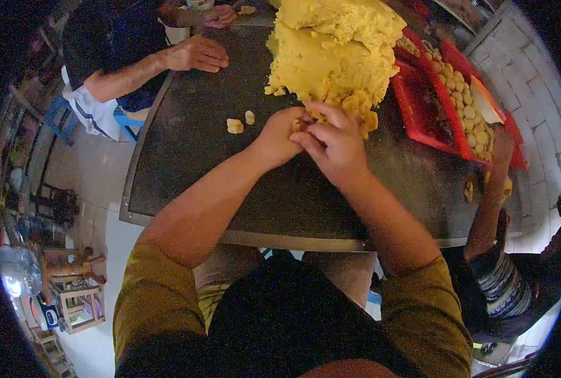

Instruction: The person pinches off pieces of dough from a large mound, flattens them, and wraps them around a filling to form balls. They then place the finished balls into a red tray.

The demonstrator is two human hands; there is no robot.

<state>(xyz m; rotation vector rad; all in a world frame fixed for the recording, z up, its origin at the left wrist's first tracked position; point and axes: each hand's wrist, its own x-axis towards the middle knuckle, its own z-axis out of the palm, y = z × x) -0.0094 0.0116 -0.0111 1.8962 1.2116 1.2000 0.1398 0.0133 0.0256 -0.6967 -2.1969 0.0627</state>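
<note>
My left hand (282,135) is closed around a small piece of yellow dough (297,125), most of which the fingers hide. Against it, my right hand (338,142) presses with thumb and curled fingers, so both hands meet over the piece. Just beyond them rises a large crumbly mound of yellow dough (331,60), its loose near edge close to my right fingers. Two small dough lumps, one of them a pale lump (234,126), lie on the dark table (192,164) left of my left hand.
Across the table at the left, another person's hand (200,54) rests near the edge. At the right, red trays (413,104) stand, one filled with round dough balls (460,94). A co-worker's arm (498,170) reaches toward them. A wooden stool (76,302) stands at lower left.
</note>
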